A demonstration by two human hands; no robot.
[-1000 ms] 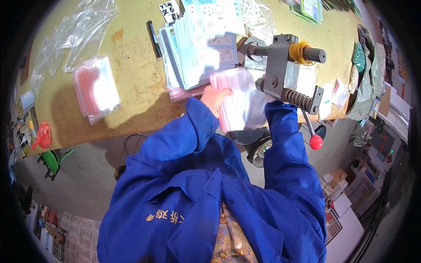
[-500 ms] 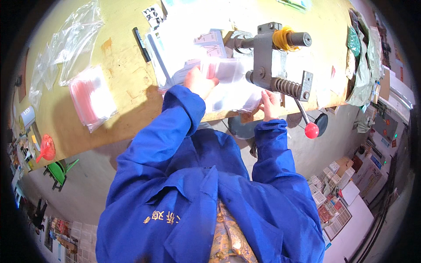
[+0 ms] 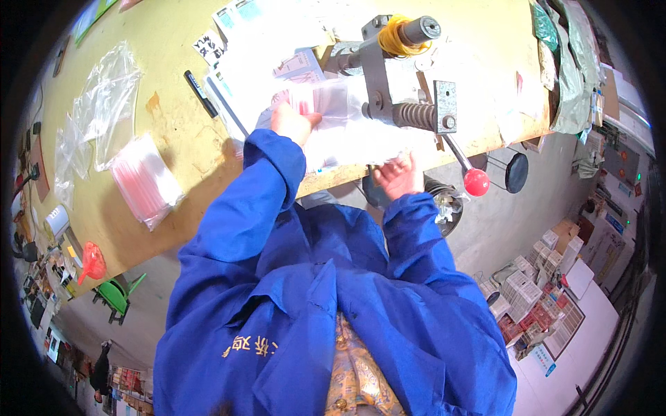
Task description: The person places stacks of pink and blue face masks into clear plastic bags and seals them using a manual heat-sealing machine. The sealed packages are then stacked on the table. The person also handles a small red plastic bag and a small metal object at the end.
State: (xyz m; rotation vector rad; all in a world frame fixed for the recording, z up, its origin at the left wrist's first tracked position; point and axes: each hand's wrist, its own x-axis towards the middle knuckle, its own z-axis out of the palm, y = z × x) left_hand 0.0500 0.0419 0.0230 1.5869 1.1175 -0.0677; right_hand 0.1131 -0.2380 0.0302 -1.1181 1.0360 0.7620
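The bundle of bags [image 3: 336, 97] lies at 2 o'clock from the left hand [image 3: 291, 126], with its far end running in beneath the metal press [image 3: 377, 80], and is best kept flat and square there, its edges evened so that no layer slips or fans out. Fingers should be kept well clear of the press while its red knob [image 3: 476, 182], at 3 o'clock from the right hand [image 3: 400, 176], is within reach. The bundle's near edge is gripped by the left hand, the thumb laid across the top and the fingers largely hidden; its forearm is angled up toward 1 o'clock. The right hand is held near the table [image 3: 201, 225] edge, at 4 o'clock from the left, palm turned partly upward and fingers loosely curled; whether plastic is pinched between them cannot be told through the glare.
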